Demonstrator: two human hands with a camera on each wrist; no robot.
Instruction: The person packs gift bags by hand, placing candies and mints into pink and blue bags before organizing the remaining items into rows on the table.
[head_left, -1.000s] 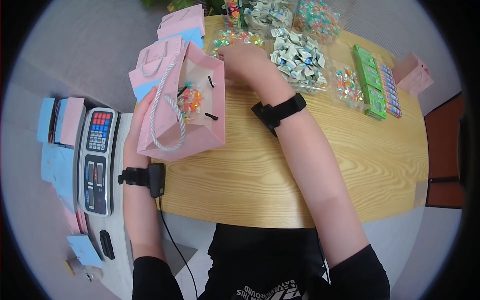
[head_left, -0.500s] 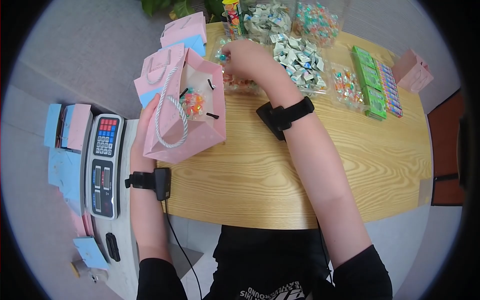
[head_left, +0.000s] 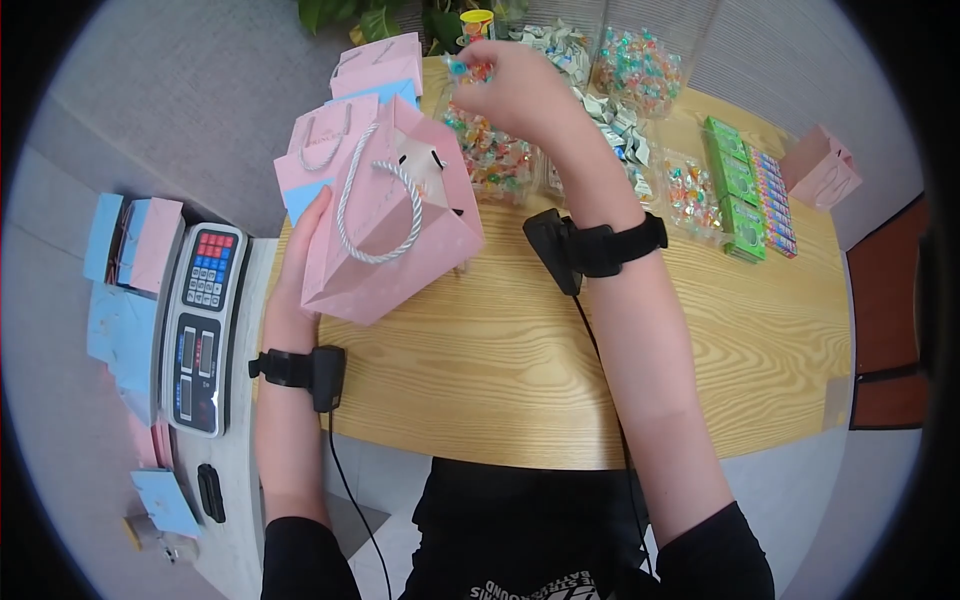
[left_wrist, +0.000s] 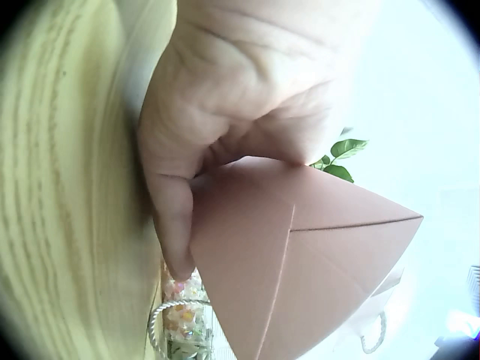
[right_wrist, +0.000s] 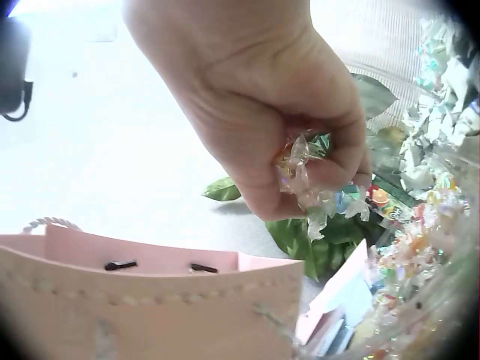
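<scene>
A pink paper bag (head_left: 400, 220) with white rope handles is tilted above the table's left part. The left hand (head_left: 306, 240) grips its lower side; in the left wrist view the thumb and palm of that hand (left_wrist: 217, 112) hold the bag's folded end (left_wrist: 300, 240). Beyond the bag's rim, the right hand (head_left: 515, 88) is raised over a clear tray of wrapped candies (head_left: 490, 160). Curled fingers of the right hand (right_wrist: 300, 127) hold several candies in shiny wrappers (right_wrist: 304, 169), seen in the right wrist view. The bag's inside is mostly hidden.
Beside the candy tray are white-wrapped pieces (head_left: 625, 135), a tub of candies (head_left: 638, 75), green boxes (head_left: 735, 185) and a small pink bag (head_left: 820, 168). More pink bags (head_left: 378, 65) stand behind. A scale (head_left: 203, 330) is at the left.
The right hand has risen out of the candy tray with candies in its fingers. The held bag has shifted right and tipped, so the candies inside it no longer show.
</scene>
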